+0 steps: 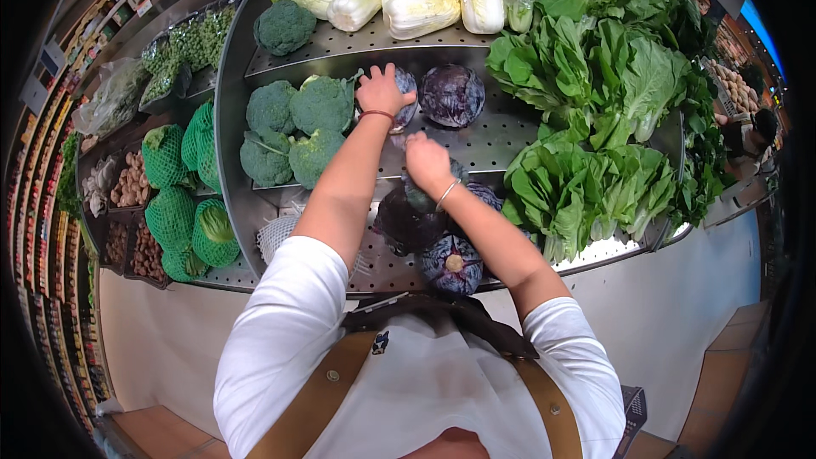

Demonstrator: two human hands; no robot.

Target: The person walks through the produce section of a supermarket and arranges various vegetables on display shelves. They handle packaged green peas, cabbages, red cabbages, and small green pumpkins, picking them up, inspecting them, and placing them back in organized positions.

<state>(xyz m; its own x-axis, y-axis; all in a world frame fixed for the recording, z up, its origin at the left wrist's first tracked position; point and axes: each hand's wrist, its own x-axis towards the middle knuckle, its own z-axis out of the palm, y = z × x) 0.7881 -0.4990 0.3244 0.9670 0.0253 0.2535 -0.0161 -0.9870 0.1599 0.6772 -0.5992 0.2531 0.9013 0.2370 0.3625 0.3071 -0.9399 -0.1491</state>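
My left hand (pixel 382 94) is spread over a red cabbage (pixel 408 97) on the middle shelf and grips it from above. Just below that cabbage is my right hand (pixel 428 162), its fingers curled near the base. Whether they pinch a leaf is hidden. Another red cabbage (pixel 452 95) sits immediately to the right. Under my right wrist, a dark cabbage (pixel 411 220) and a red cabbage with its cut stem up (pixel 452 263) lie on the front shelf, partly with loose-looking outer leaves (pixel 419 194).
Several broccoli heads (pixel 322 104) stand to the left, above a white foam net (pixel 275 237). Napa cabbages (pixel 422 14) line the back shelf. Leafy lettuce (pixel 593 185) fills the right side. A metal divider (pixel 224 121) separates green-netted vegetables (pixel 169 218). A person (pixel 749 134) is at far right.
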